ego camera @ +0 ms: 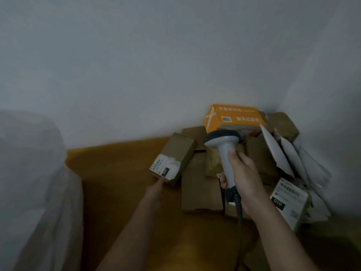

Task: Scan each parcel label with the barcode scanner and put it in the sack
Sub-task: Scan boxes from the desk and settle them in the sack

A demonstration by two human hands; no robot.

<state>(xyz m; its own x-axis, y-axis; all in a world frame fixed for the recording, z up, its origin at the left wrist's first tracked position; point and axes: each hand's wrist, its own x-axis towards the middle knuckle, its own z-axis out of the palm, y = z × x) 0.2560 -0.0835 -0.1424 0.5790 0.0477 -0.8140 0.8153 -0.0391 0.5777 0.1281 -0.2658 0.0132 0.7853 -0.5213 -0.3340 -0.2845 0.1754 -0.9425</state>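
Observation:
My right hand grips the handle of a grey barcode scanner, its dark head pointing away from me and its black cable hanging down. A small brown parcel with a white label marked 060 leans against the pile. My left hand reaches out to its near corner with the fingertips touching it. A pale translucent sack stands at the left edge. An orange box tops the parcel pile.
Several brown cardboard parcels and white mailer bags lie heaped in the corner on the brown floor. A box labelled 010 sits at the right. Grey walls close in behind and to the right.

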